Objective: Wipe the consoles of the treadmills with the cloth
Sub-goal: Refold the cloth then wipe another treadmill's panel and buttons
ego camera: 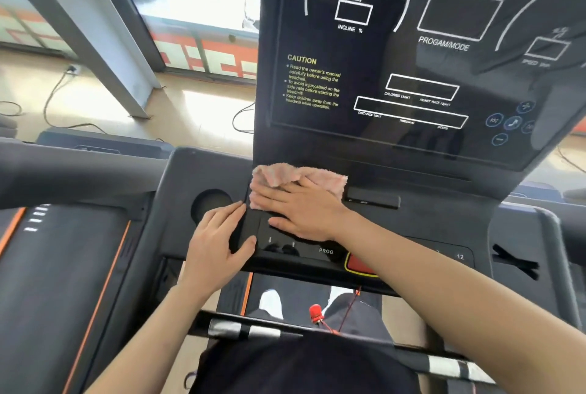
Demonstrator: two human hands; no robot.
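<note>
The right hand [304, 209] lies flat, fingers straight, pressing the fluffy pink cloth [320, 176] onto the console [444, 225], on its matte deck just under the glossy display panel [364, 54] at twelve o'clock. I'd keep the palm flat and sweep toward three o'clock, going lightly over the keys [282, 246]. At eight o'clock the left hand [218, 235], fingers relaxed, rests on the deck edge beside the round cup holder [211, 203].

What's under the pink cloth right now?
The fluffy pink cloth lies on the black treadmill console deck, below the upright display. The right hand presses flat on top. Any buttons beneath the cloth are hidden.
</note>
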